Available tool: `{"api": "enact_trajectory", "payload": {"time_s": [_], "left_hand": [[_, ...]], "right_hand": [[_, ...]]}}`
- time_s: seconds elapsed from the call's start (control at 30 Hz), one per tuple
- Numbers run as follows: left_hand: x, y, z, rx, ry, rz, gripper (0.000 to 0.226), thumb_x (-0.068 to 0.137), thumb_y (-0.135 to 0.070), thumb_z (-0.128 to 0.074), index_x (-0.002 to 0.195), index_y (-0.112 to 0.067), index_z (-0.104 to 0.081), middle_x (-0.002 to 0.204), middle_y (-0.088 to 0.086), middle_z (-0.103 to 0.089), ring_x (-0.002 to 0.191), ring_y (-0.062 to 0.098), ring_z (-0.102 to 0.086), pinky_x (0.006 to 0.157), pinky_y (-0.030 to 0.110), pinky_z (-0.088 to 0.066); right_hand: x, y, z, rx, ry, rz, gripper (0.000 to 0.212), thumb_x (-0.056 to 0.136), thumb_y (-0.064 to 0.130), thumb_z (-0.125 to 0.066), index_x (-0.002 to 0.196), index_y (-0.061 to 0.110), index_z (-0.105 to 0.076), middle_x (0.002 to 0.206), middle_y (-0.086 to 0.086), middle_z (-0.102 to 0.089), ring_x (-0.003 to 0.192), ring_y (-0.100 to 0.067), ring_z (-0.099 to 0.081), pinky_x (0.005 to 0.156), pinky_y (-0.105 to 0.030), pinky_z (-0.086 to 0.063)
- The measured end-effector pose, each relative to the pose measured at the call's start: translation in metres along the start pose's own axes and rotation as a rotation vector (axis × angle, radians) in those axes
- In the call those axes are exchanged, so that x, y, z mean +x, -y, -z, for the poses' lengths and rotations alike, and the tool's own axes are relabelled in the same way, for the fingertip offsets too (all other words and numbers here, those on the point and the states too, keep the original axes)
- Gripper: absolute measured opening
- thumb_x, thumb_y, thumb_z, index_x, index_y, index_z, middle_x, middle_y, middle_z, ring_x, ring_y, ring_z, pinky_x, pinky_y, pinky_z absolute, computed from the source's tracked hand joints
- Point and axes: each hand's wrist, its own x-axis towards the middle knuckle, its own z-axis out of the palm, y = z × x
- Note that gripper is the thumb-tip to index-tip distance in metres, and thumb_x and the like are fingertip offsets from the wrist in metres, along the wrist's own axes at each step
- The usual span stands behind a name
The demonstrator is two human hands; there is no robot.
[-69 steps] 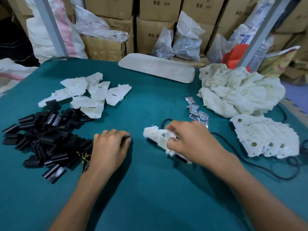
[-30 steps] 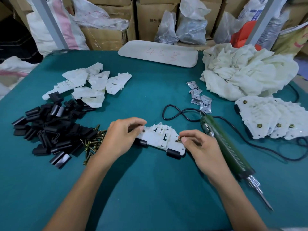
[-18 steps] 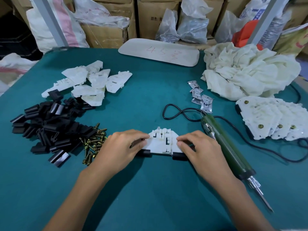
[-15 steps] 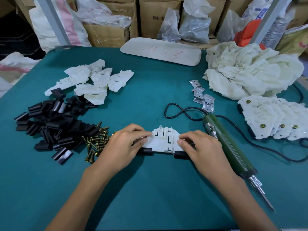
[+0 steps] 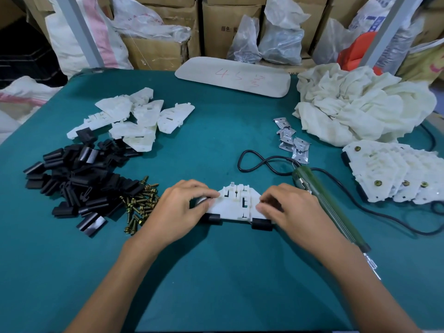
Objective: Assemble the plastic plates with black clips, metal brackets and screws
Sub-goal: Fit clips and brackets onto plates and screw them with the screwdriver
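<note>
A white plastic plate (image 5: 236,203) lies flat on the green table (image 5: 216,272), with a black clip (image 5: 211,218) on its near left edge and another black clip (image 5: 262,224) on its near right edge. My left hand (image 5: 179,210) holds the plate's left end with curled fingers. My right hand (image 5: 292,209) holds its right end the same way. Loose black clips (image 5: 74,181) are heaped at the left, brass screws (image 5: 140,204) lie beside them, bare plates (image 5: 134,118) sit behind, and metal brackets (image 5: 292,140) lie at centre right.
A green electric screwdriver (image 5: 329,207) with a black cable (image 5: 262,162) lies just right of my right hand. Finished plates (image 5: 394,174) are stacked at the right edge. A crumpled white cloth (image 5: 360,104) and a long white panel (image 5: 233,76) lie at the back.
The plate was turned and pulled towards me until its clipped edge faces me. Both hands settled on its two ends; my right hand earlier pinched a screw by the plate.
</note>
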Motion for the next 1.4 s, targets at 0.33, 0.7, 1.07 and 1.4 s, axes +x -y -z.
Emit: {"api": "enact_trajectory", "payload": {"time_s": [0.33,0.7,1.07,1.4], "left_hand": [[0.005,-0.006,0.001,-0.031,0.015,0.021,0.036,0.092,-0.019,-0.071,0.122,-0.039,-0.068,0.101,-0.041,-0.066,0.113,-0.005,-0.055,0.087,0.020,-0.046],[0.013,-0.025,-0.027,0.099,0.227,-0.003,0.091,0.073,-0.060,-0.080,0.150,-0.044,-0.035,0.146,-0.025,-0.037,0.126,0.002,-0.036,0.111,0.030,-0.028],[0.008,-0.023,-0.033,0.019,0.173,0.041,0.093,0.067,-0.064,-0.083,0.148,-0.038,-0.044,0.137,-0.023,-0.040,0.128,0.001,-0.035,0.106,0.025,-0.031],[0.009,-0.022,-0.033,0.002,0.177,0.041,0.092,0.066,-0.061,-0.084,0.146,-0.039,-0.045,0.129,-0.026,-0.040,0.122,-0.001,-0.037,0.106,0.023,-0.032]], "right_hand": [[0.005,0.002,0.007,-0.064,0.004,-0.012,0.036,0.091,0.058,-0.064,0.097,0.022,-0.066,0.095,0.010,-0.062,0.086,-0.012,-0.059,0.079,-0.034,-0.048],[-0.040,-0.060,0.046,-0.010,0.061,-0.529,0.050,0.079,0.046,-0.079,0.122,0.037,-0.055,0.094,0.007,-0.069,0.072,-0.012,-0.067,0.066,-0.030,-0.047],[-0.002,-0.006,0.052,1.784,-0.277,-0.214,0.048,0.081,0.061,-0.068,0.096,0.017,-0.055,0.097,-0.008,-0.070,0.096,-0.028,-0.070,0.065,-0.030,-0.056],[0.048,0.036,0.053,1.380,-0.708,-0.040,0.023,0.076,0.033,-0.081,0.071,0.022,-0.062,0.058,-0.004,-0.054,0.042,-0.021,-0.048,0.047,-0.030,-0.044]]}}
